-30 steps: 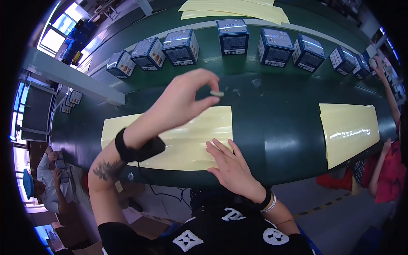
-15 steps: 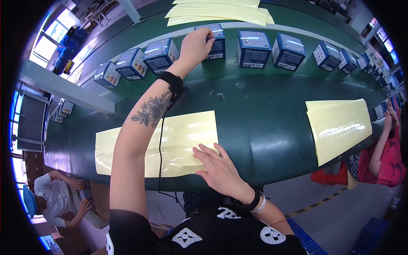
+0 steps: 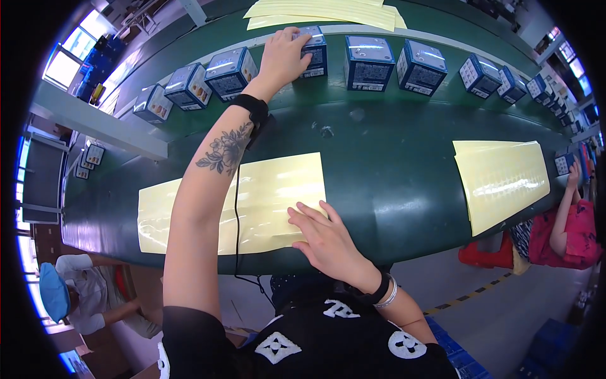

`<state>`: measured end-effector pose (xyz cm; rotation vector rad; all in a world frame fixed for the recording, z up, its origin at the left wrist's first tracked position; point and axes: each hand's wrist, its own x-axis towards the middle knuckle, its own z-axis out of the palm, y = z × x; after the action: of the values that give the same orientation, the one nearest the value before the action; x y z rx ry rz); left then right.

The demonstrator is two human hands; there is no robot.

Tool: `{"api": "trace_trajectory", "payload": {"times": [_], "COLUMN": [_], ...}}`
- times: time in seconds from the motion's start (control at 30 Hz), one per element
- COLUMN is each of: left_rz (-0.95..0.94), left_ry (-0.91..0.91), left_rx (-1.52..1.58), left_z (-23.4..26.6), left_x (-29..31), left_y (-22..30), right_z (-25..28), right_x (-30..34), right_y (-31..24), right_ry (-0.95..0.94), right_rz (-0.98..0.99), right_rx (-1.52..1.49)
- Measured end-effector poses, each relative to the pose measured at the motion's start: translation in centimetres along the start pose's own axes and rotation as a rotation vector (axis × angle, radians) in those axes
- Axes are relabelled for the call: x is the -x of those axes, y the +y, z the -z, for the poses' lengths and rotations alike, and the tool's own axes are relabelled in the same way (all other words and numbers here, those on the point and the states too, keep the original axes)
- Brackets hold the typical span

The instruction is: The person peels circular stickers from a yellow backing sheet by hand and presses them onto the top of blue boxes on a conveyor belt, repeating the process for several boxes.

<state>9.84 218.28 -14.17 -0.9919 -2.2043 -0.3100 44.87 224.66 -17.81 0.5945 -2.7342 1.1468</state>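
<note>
My left hand (image 3: 284,57) reaches far across the green table to a blue cardboard box (image 3: 315,59). Its fingers bend over the box's top left edge, and the thumb lies against the front face. Whether anything small is under the fingertips is hidden. Near me, my right hand (image 3: 329,243) rests open, fingers spread, on the right end of a glossy yellow sticker sheet (image 3: 284,183). My left forearm, with a black wristband and a cable, crosses above that sheet.
More blue boxes (image 3: 369,63) stand in a row along the far side of the green table (image 3: 391,170). Yellow sheets (image 3: 505,183) lie at the right, and others (image 3: 322,14) at the far edge. Co-workers are at left (image 3: 82,294) and right (image 3: 562,234). A white post (image 3: 101,123) stands left.
My left hand has shifted from the box's top to its left edge, its fingers reaching farther over. My right hand keeps its place on the sheet. The left co-worker has leaned forward.
</note>
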Motion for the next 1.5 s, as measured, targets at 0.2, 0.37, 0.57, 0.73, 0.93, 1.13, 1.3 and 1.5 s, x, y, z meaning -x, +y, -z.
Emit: {"api": "trace_trajectory", "payload": {"times": [0.2, 0.37, 0.57, 0.73, 0.93, 1.13, 1.3, 1.5], "left_rz": [0.099, 0.055, 0.218, 0.251, 0.192, 0.310, 0.451, 0.334], "left_ry": [-0.307, -0.813, -0.595, -0.452, -0.343, -0.302, -0.380, -0.404], "left_rx": [0.393, 0.583, 0.636, 0.644, 0.566, 0.639, 0.717, 0.590], "left_z": [12.2, 22.1, 17.2, 15.6, 15.4, 15.2, 15.6, 15.6], "left_x": [3.5, 15.7, 21.2, 21.1, 20.0, 19.9, 19.0, 17.4], "left_y": [5.5, 13.9, 19.5, 21.3, 22.0, 23.2, 23.6, 24.5], "right_z": [7.1, 9.8, 9.1, 6.6, 6.4, 6.3, 6.8, 7.6], "right_x": [2.8, 5.4, 3.6, 3.8, 4.6, 5.6, 5.7, 6.2], "right_y": [1.9, 2.1, 0.6, 3.1, 4.1, 4.7, 4.8, 5.2], "right_ry": [-0.063, -0.124, -0.110, -0.039, 0.059, 0.128, 0.138, 0.122], "right_rz": [-0.169, -0.269, -0.251, -0.169, -0.088, -0.027, -0.012, 0.002], "right_rx": [0.183, 0.371, 0.359, 0.270, 0.322, 0.360, 0.356, 0.346]}}
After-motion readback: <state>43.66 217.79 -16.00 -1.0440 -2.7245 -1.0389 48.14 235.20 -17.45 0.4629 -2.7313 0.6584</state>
